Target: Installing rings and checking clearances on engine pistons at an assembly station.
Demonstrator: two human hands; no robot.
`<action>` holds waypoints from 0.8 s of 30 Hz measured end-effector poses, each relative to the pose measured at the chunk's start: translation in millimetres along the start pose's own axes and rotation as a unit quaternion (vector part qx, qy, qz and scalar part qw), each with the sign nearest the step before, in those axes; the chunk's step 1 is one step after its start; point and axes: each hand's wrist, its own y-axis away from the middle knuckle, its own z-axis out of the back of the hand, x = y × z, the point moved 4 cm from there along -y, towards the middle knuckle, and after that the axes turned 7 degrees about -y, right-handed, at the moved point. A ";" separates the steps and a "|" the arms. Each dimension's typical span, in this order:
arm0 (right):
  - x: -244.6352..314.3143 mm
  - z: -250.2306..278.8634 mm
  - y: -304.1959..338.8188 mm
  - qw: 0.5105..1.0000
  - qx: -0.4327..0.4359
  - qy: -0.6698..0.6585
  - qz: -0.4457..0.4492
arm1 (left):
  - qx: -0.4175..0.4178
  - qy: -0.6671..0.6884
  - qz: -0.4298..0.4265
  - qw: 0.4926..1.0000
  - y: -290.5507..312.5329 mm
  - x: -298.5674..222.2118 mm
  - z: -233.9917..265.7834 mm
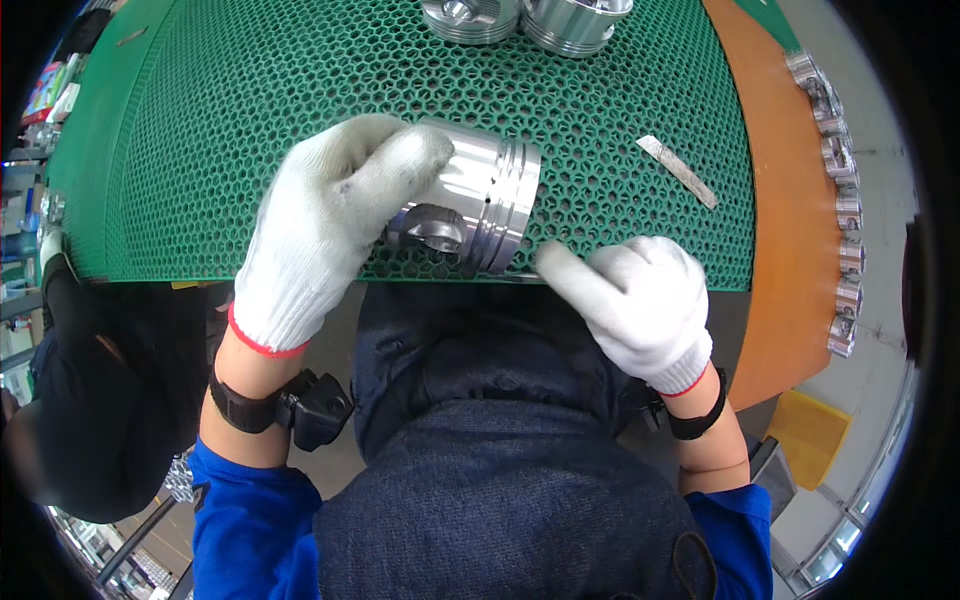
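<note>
My left hand (pixel 335 205), in a white knit glove with a red cuff, is closed on a shiny metal piston (pixel 478 170). The piston lies tilted on its side at the near edge of the green mat, its ring grooves toward the right and its pin-bore opening facing me. To its right, my right hand (pixel 640 300), gloved the same way, is closed, with one digit pointing at the piston's lower edge. A thin dark sliver (pixel 523 277) shows between that fingertip and the piston; what the right hand grips is mostly hidden.
The perforated green mat (pixel 250 150) covers the table. Two more pistons (pixel 470 20) (pixel 575 25) stand at its far edge. A worn narrow strip (pixel 677 172) lies at the right. Several pistons (pixel 840 160) line the outer side of an orange-brown board (pixel 785 220). Another person (pixel 100 400) sits at left.
</note>
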 end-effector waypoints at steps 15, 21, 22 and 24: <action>-52.3 4.9 27.4 0.980 -0.074 -0.015 -0.182 | -0.270 -0.609 -0.181 0.724 -36.3 32.1 171.8; -49.9 -2.6 26.1 0.984 -0.074 0.031 -0.158 | -0.323 -0.584 -0.171 0.725 -48.3 36.1 166.6; -50.4 -4.0 27.8 0.984 -0.070 0.032 -0.161 | -0.260 -0.527 -0.205 0.783 -53.8 16.7 134.6; -51.5 -2.9 27.0 0.984 -0.085 0.026 -0.151 | -0.168 -0.494 -0.324 0.789 -54.1 -21.9 70.5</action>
